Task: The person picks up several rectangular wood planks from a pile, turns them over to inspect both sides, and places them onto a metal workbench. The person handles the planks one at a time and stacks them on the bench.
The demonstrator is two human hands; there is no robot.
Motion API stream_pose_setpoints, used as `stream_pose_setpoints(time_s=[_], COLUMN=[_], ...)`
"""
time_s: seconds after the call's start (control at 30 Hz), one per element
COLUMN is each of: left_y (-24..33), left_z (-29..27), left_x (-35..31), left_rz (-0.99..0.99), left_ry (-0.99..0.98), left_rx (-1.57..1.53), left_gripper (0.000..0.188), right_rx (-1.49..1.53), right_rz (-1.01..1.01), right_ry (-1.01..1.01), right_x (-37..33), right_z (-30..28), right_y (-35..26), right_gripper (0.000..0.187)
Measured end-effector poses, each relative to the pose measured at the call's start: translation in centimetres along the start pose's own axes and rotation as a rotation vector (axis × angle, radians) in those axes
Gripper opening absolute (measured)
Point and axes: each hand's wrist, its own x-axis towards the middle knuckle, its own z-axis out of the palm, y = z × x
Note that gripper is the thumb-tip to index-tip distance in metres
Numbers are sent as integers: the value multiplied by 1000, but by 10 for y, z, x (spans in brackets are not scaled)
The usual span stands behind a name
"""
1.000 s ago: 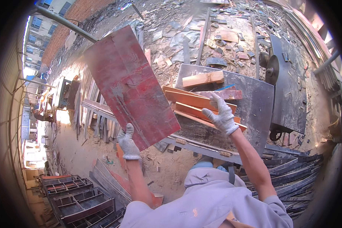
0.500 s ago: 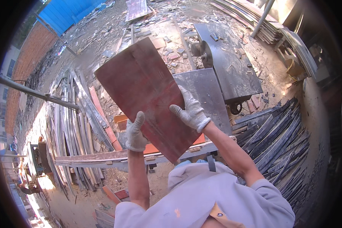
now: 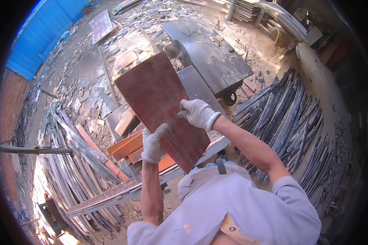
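- Above the near edge of the grey desk (image 3: 202, 87), we hold a dark red board (image 3: 157, 98) aslant, its lowest corner overlapping that edge in our view.
- Our left hand (image 3: 154, 143) keeps a narrow grip on the board: thumb on the upper face, palm at the long left side, fingers hidden beneath.
- Our right hand (image 3: 199, 114), spread and apart from the board a second ago, now lies on it beside the long right side, fingers curled; we cannot tell whether it pinches or only rests.
- So the board goes from one hand to contact with both, and we judge it steadier for that.
- Our view also swings round: a blue wall (image 3: 43, 38) now fills the upper left.
- Toward the desk's left edge, orange strips (image 3: 126, 145) and a wood block (image 3: 125, 122) lie clear of our fingers.
- Off the desk's right edge we see piled dark strips (image 3: 282, 110).
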Motion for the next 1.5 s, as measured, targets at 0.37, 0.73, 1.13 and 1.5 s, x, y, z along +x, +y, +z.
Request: stream_pose_setpoints(time_s=[0.37,0.73,1.13,1.5], left_y=[-43,-55,-82,-56], left_z=[1,-1,44,26], left_x=[-16,-24,-42,-11], left_rz=[-76,-57,283,78], left_ry=[126,133,454,150], left_rx=[182,124,421,200], left_gripper=[23,25,23,18], right_rx=[312,435,-410,-38], right_rz=[338,480,126,-74], right_ry=[-49,-119,48,211], right_x=[-50,-69,-82,-93], right_z=[34,32,59,1], right_y=[2,-7,-51,-8], right_gripper=[39,47,23,18])
